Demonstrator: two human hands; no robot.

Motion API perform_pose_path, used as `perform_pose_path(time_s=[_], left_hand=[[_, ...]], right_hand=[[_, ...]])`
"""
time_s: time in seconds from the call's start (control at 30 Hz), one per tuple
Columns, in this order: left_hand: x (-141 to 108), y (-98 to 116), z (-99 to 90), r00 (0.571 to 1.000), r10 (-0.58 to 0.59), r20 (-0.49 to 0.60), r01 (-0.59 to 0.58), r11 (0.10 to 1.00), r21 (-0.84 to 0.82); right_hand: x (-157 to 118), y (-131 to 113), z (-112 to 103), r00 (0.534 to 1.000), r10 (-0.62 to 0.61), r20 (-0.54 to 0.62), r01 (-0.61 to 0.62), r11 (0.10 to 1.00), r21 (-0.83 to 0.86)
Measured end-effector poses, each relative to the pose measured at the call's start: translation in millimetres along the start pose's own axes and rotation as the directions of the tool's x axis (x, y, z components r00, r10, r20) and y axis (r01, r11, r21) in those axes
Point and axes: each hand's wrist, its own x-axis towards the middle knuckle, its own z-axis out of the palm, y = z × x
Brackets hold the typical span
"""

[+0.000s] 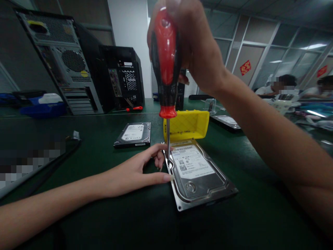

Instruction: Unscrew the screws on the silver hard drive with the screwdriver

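Observation:
A silver hard drive with a white label lies flat on the green table, label side up. My right hand is closed around the red and black handle of a screwdriver, held upright. The shaft points down, and its tip meets the drive's left edge, at what looks like a screw spot. My left hand holds the drive at that same edge, thumb nearer me and index finger farther back. Its other fingers curl beside the drive. A yellow bin, tipped toward me, stands just behind, with small dark bits inside.
Other hard drives lie left and right of the bin. Two computer cases stand at the back left, a red-handled screwdriver before them. A cable runs along the left. People sit at the far right.

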Motion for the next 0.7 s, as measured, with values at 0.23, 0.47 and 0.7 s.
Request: perform_pose_path(time_s=[0.23, 0.47, 0.7], left_hand=[[-1.3, -1.2, -0.7, 1.000, -0.008, 0.001, 0.008, 1.000, 0.011], [-0.7, 2.0, 0.7, 1.000, -0.010, -0.022, 0.010, 1.000, 0.001], [-1.3, 2.5, 0.5, 1.000, -0.016, -0.018, 0.016, 1.000, 0.005]], right_hand=[[3.2, 8.4, -4.2, 0.995, -0.066, 0.076, 0.064, 0.997, 0.033], [1.9, 3.3, 0.1, 0.996, -0.078, 0.035, 0.076, 0.996, 0.052], [5.7, 6.4, -0.5, 0.985, -0.171, 0.025, 0.169, 0.982, 0.080]])
